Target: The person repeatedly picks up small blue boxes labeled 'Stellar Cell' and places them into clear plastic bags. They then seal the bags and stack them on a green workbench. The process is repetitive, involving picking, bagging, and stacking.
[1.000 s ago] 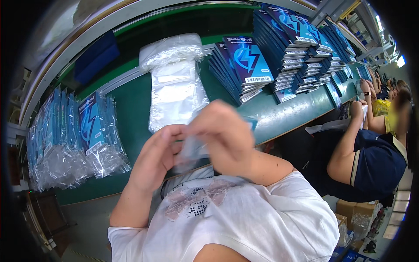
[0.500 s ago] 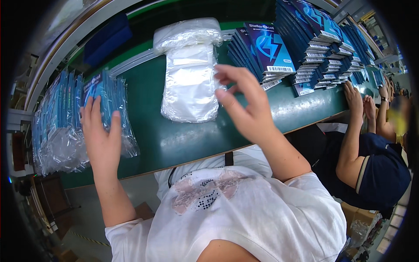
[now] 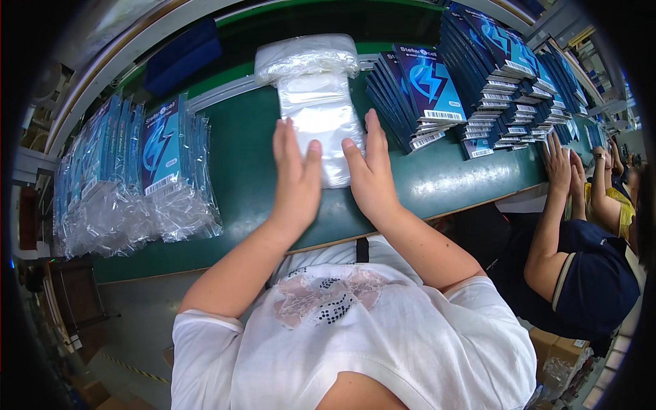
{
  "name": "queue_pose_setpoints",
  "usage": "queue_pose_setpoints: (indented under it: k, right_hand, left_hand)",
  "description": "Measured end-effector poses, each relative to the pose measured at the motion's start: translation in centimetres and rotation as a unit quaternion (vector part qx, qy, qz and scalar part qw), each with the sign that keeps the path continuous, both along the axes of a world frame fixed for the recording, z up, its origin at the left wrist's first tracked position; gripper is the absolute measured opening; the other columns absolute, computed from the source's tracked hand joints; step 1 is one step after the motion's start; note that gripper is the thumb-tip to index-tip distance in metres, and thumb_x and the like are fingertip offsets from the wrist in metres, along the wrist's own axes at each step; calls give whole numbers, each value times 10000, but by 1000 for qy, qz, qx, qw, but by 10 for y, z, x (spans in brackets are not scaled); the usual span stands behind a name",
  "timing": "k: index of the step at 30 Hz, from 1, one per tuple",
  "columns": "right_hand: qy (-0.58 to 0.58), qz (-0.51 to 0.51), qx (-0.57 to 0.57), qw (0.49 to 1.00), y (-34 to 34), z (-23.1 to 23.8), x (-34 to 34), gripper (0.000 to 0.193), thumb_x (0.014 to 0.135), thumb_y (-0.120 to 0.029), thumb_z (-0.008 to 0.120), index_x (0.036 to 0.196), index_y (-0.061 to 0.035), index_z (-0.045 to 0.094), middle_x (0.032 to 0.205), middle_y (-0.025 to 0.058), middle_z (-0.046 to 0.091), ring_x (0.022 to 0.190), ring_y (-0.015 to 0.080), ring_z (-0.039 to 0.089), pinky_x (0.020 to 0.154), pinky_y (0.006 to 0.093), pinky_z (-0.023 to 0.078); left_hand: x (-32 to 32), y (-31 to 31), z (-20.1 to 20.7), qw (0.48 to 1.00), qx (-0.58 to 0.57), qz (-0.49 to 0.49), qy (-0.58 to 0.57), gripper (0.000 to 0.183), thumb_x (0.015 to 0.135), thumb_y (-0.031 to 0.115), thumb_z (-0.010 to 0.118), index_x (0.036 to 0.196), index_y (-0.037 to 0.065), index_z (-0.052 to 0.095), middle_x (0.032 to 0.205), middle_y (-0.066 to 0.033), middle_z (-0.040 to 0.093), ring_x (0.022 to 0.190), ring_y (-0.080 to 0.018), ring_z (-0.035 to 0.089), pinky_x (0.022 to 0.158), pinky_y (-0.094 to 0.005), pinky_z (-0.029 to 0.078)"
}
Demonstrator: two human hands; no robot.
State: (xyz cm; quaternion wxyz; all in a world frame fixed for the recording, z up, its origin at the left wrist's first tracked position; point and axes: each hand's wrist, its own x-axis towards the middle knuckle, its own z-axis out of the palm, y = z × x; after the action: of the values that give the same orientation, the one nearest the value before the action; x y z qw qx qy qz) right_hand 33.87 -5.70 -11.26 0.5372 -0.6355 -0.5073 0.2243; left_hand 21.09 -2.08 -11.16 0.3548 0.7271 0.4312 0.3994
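So I've got a stack of clear plastic bags [image 3: 318,102] lying flat on the green table [image 3: 239,191], pretty much straight in front of me. Its long axis runs away from my body, near end pointing at my chest, far end drifting a bit to the left. That far end meets a thicker clear plastic bundle [image 3: 307,60] lying crosswise, long side going left to right, so together they make a rough T.

My left hand [image 3: 297,179] is along the left edge and my right hand [image 3: 374,179] along the right, both near the close end. Fingers are straight, pointing away from me, thumbs up over the bags. Nothing's clenched in either one; can't tell how hard the palms press, if at all.

Bagged blue boxes [image 3: 160,150] stand well off to my left, bare blue boxes [image 3: 430,85] are piled up right.
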Motion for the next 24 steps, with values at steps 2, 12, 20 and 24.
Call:
queue_pose_setpoints:
  k: [2, 12, 20, 24]
  right_hand:
    - [18, 10, 4, 1000, 10, 2, 5, 599, 929, -178, 472, 1387, 98, 203, 1410, 285, 272, 1318, 365, 286, 1085, 382, 225]
    - [-207, 65, 51, 975, -10, 45, 32, 498, 879, -90, 496, 1325, 69, 343, 1349, 295, 344, 1256, 420, 348, 1050, 435, 284]
    - [-487, 191, 114, 845, 98, 126, 34, 545, 846, -259, 609, 1339, -110, 430, 1380, 211, 379, 1260, 388, 377, 1022, 439, 350]
    - [-622, 182, -60, 760, 166, 95, 50, 701, 812, -339, 645, 1390, -89, 338, 1391, 198, 370, 1269, 416, 371, 967, 527, 387]
  left_hand:
    - [17, -7, 0, 1000, -1, 18, 19, 591, 968, 246, 410, 1397, -75, 159, 1453, -318, 70, 1361, -433, 120, 1109, -425, 155]
    - [-27, -5, 41, 953, 198, -83, 211, 718, 844, 328, 610, 1403, 20, 280, 1478, -263, 115, 1368, -453, 87, 1093, -537, 117]
    - [-14, 15, 25, 884, 282, -151, 341, 538, 758, 386, 674, 1260, 254, 536, 1436, -184, 273, 1339, -429, 189, 1049, -620, 168]
    - [-12, 17, 16, 884, 272, -165, 341, 527, 760, 401, 659, 1256, 268, 540, 1416, -174, 317, 1321, -440, 225, 1051, -611, 183]
